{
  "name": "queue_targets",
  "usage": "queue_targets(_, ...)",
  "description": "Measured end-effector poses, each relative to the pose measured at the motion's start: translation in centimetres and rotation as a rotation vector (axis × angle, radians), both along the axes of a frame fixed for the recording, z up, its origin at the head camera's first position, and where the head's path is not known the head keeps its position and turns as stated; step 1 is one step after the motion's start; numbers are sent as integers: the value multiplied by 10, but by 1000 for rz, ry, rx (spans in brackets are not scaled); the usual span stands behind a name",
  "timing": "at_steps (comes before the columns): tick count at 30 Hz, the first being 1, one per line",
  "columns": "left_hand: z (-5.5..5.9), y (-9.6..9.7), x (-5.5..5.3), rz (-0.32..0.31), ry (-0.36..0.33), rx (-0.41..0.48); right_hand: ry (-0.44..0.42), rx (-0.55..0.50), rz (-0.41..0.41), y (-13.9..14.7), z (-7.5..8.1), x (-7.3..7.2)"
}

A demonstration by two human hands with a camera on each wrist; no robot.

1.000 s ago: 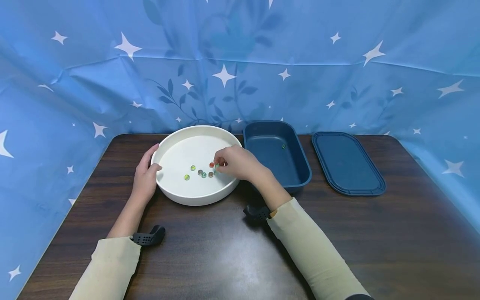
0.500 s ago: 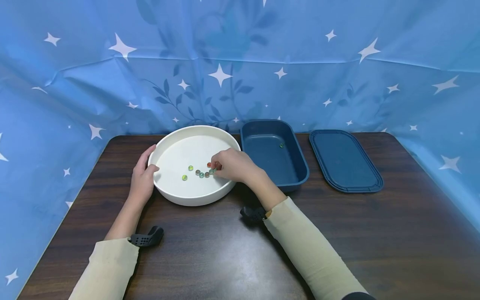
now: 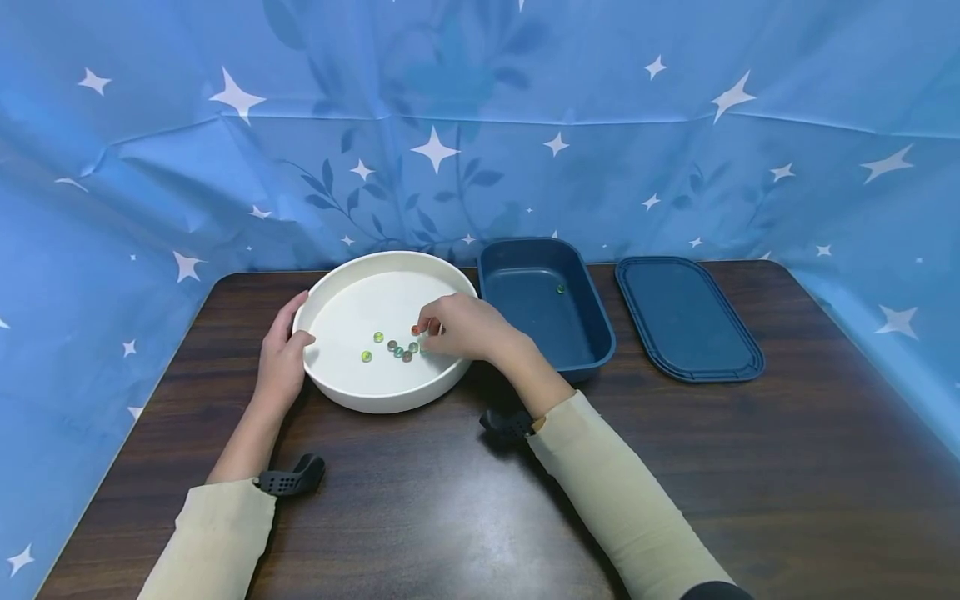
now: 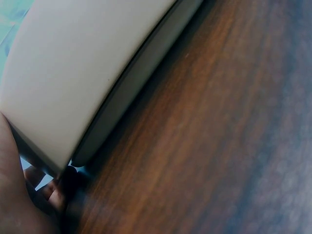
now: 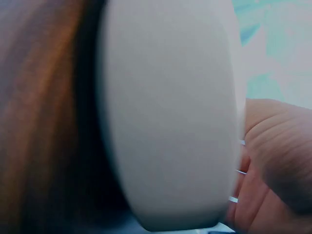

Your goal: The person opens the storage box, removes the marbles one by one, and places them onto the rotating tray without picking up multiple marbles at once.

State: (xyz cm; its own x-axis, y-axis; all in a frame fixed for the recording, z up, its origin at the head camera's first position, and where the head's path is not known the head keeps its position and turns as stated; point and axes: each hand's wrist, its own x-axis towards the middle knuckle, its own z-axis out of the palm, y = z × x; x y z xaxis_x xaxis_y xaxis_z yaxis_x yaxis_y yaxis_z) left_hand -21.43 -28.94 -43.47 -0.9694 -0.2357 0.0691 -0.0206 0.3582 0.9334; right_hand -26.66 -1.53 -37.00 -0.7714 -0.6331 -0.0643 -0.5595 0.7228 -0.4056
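Observation:
A round white tray (image 3: 341,387) stands on the dark wooden table (image 3: 450,517). Several glass marbles (image 3: 397,348) lie inside it. My left hand (image 3: 281,362) grips the tray's left rim, thumb over the edge. My right hand (image 3: 453,327) reaches into the tray from the right with its fingers curled, index and thumb tips closing on a red marble (image 3: 415,330). In the left wrist view the tray's outer wall (image 4: 73,73) fills the upper left. In the right wrist view the tray's wall (image 5: 170,122) hides the fingertips, and only my palm (image 5: 273,161) shows.
A dark blue rectangular box (image 3: 596,346) stands right of the tray with one green marble (image 3: 559,288) inside. Its flat lid (image 3: 686,321) lies further right. A blue star-patterned cloth (image 3: 675,125) closes off the back and both sides.
My right hand has moved a little left across the tray, from the green marble to the red one. The left hand keeps its hold on the rim.

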Motion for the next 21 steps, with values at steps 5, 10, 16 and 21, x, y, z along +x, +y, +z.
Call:
queue_targets(5,1,1,0,-2,5,1,11,-96,-61,13,14,-4)
queue_targets(10,2,1,0,-4,3,2,2,-171,-157,32,22,-11)
queue_targets(16,2,0,2,3,-8,13,9,-209,-222,52,21,-19)
queue_targets(21,2,1,2,1,-18,17,-35,-173,-245,61,18,-24)
